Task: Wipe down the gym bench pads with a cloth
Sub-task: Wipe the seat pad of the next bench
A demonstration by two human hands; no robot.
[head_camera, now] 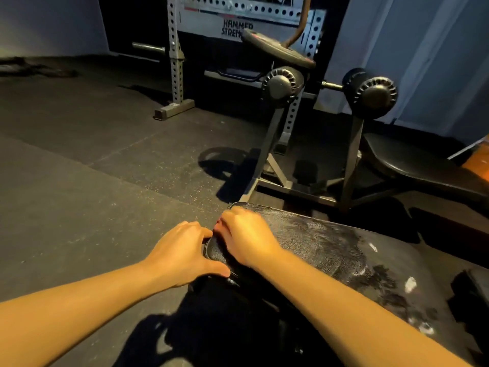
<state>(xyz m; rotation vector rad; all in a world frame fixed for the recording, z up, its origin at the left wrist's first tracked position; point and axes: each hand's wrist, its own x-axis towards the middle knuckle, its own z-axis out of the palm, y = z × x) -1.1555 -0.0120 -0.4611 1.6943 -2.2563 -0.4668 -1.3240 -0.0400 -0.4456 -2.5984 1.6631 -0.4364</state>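
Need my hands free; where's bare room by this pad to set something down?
Bare: the rubber floor left of the left hand, up to the rack foot, and the bench pad right of the right hand. Crowded: frame legs beyond the pad's end.

**A:** Where does the bench pad sit?

**B:** Near and to the right, above the floor, running from the near right corner toward the middle.

**A:** And the hands?

**B:** Both are at its left end. The left hand lies against the pad's left edge. The right hand rests on top, just beside it to the right.

**A:** What's beyond the pad?

**B:** A stand carrying a left roller and a right roller, just behind the pad's far end. A weight plate sits above and behind the left roller. A rack upright stands far left of that, with a bar end sticking out on its left. A second bench pad lies right of the stand.
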